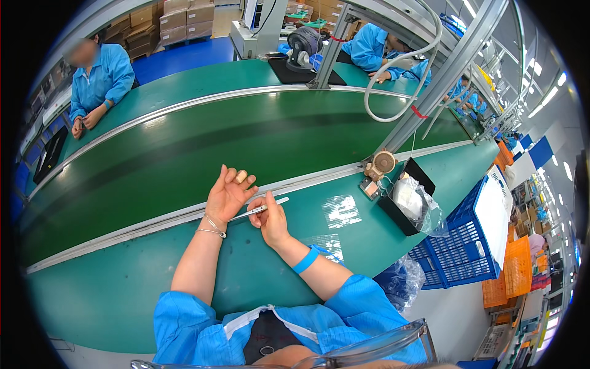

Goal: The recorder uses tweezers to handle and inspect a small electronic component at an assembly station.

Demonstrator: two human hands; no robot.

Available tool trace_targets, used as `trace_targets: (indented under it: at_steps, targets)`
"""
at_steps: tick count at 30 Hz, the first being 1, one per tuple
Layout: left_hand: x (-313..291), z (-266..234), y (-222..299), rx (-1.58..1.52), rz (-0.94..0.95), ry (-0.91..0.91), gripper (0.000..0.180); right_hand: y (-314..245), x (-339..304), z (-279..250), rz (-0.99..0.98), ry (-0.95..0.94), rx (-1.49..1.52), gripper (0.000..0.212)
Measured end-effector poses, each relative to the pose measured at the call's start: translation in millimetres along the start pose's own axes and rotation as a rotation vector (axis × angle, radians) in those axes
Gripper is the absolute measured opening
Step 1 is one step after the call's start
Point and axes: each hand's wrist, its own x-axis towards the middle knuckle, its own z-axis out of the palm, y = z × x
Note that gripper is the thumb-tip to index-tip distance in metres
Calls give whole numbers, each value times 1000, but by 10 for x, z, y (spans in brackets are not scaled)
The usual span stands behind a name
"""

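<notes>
My left hand (pixel 228 195) is turned palm up over the near edge of the belt, its fingers apart and loosely bent, with nothing in them. One of its fingertips wears a beige finger cot (pixel 241 176). Just to the right, my right hand (pixel 272 222) is closed on a slim, flat silver tool (pixel 251 212) with a row of small dark holes; its exact kind is unclear. One end of the tool points toward the heel of my left hand, and the other passes beyond my right thumb. Whether the tool touches my left hand, I cannot tell.
A green conveyor belt (pixel 184 132) runs beyond the green worktop (pixel 123 289). To the right are a small brown fan (pixel 384 162), a black box (pixel 398 212) with clear plastic bags and a blue crate (pixel 470 230). A metal post (pixel 452 77) rises there. Co-workers sit across the belt.
</notes>
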Motion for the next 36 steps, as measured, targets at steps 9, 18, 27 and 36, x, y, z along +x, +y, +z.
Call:
trace_targets:
  at_steps: [9,18,27,36]
  targets:
    - [-18,78,-20,39,23,122,27,29,5,-36,20,-33,-20,56]
    - [4,-20,-40,136,-36,126,25,34,29,24,-44,-111,-87,60]
    - [8,7,-70,266,-10,245,11,23,26,2,20,-130,-149,62]
    - [37,-44,-144,298,-4,283,13,19,7,-11,49,-138,-186,60]
